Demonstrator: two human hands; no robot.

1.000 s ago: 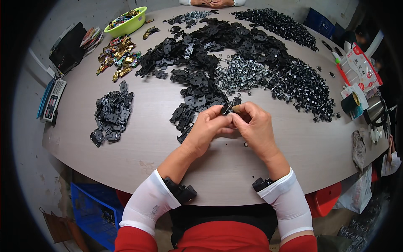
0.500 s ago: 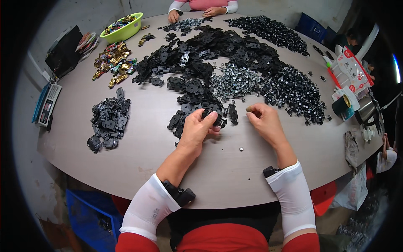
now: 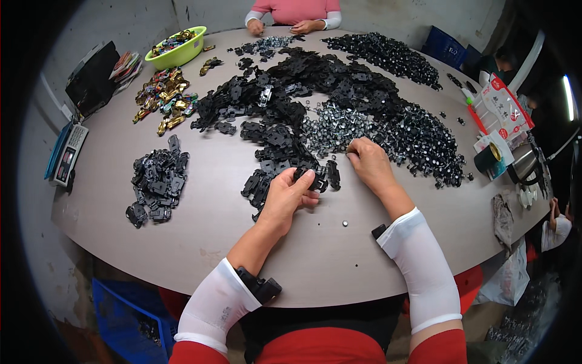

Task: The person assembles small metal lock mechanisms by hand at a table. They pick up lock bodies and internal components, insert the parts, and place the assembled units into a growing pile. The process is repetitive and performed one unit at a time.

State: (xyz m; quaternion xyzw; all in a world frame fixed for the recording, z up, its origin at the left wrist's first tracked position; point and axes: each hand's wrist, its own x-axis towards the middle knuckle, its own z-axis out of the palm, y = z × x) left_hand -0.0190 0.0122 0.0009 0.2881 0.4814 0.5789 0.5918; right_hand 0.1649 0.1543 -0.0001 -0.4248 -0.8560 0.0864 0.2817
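Note:
My left hand [image 3: 290, 195] is closed around a small black plastic part [image 3: 311, 181] just above the table, at the near edge of a big heap of black plastic parts [image 3: 285, 115]. My right hand [image 3: 368, 162] reaches forward with its fingertips on a patch of small silvery metal pieces [image 3: 330, 124] in the middle of the heap; whether it pinches one I cannot tell. A single tiny metal piece [image 3: 345, 223] lies on the grey-brown round table [image 3: 200, 224] between my forearms. Both forearms wear white sleeves.
A separate pile of black assembled parts [image 3: 156, 182] lies at the left. Gold and coloured pieces [image 3: 163, 100] and a green bowl [image 3: 179, 47] sit far left. A scale [image 3: 68, 155] rests at the left edge. Another person's hands [image 3: 285, 25] rest across the table. Packets and a cup [image 3: 488, 159] stand right.
My hands, joined together over one part a second ago, have come apart. The right hand moved forward to the metal pieces while the left stayed holding the black part.

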